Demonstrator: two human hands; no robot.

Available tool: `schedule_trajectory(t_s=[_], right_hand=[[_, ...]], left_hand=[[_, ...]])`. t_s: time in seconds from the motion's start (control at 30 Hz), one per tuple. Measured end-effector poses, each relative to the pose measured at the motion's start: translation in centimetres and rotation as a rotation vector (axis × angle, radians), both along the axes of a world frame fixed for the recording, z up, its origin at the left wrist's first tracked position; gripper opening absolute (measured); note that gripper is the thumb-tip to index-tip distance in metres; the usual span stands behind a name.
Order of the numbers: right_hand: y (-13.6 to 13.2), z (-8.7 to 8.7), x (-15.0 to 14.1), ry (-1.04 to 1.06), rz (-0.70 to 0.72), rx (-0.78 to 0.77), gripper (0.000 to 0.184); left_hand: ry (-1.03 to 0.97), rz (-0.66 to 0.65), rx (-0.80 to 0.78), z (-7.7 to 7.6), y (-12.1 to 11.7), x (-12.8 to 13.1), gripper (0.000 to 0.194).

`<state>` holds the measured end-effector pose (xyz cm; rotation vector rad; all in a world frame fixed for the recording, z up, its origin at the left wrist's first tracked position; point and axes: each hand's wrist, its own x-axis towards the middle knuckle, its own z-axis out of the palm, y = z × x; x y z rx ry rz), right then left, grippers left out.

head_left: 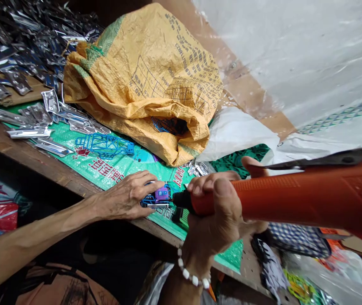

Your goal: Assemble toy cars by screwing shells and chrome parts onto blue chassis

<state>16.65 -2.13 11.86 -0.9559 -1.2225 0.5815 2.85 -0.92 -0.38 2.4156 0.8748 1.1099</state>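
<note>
My left hand (130, 192) is closed around a small toy car (161, 194) with a blue tube frame and a purple body panel, held down on the green sheet (82, 167). In my right hand (217, 207) is an orange electric screwdriver (292, 195), fingers wrapped around its front end. Its black nose meets the right end of the car; the exact contact point is too small to make out. Further left lies a loose blue toy car frame (104, 145). A green piece (183, 218) sits just below the screwdriver's nose, partly covered by my hand.
A yellow woven sack (149, 72) stands behind, its mouth showing blue parts inside. Silvery parts (28, 46) are heaped at the back left, with several nearer (50, 146). Dark green pieces (243, 163) lie right of the sack. A checked cloth (298, 239) is at lower right.
</note>
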Motion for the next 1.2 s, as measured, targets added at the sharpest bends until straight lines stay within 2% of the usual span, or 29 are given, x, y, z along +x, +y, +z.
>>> schedule_trajectory(t_s=[0.1,0.4,0.53,0.77,0.97,1.1,1.2], right_hand=[[0.1,0.2,-0.3,0.053,-0.005,0.104,0.048],[0.3,-0.3,-0.6,0.07,0.075,0.073,0.053],[0.1,-0.5,-0.8,0.073,-0.005,0.043,0.055],[0.2,-0.2,-1.1,0.13,-0.134,0.033,0.041],[0.4,1.3,0.9,0.329,-0.131,0.078,0.055],[-0.5,2.5,3.1,0.309,-0.166,0.065,0.056],[-1.3,2.4,4.4,0.25,-0.211,0.008,0.055]], left_hand=[[-0.012,0.0,0.011,0.0,0.0,0.0,0.049],[-0.028,-0.003,0.038,-0.9,0.2,0.1,0.056],[-0.028,0.0,0.043,-0.6,0.3,0.0,0.053],[-0.051,0.009,0.069,-0.3,0.3,0.1,0.051],[-0.046,0.04,0.083,0.0,0.3,0.0,0.052],[-0.047,0.075,0.093,0.0,0.2,-0.2,0.053],[-0.056,0.081,0.114,0.0,0.1,-0.3,0.055]])
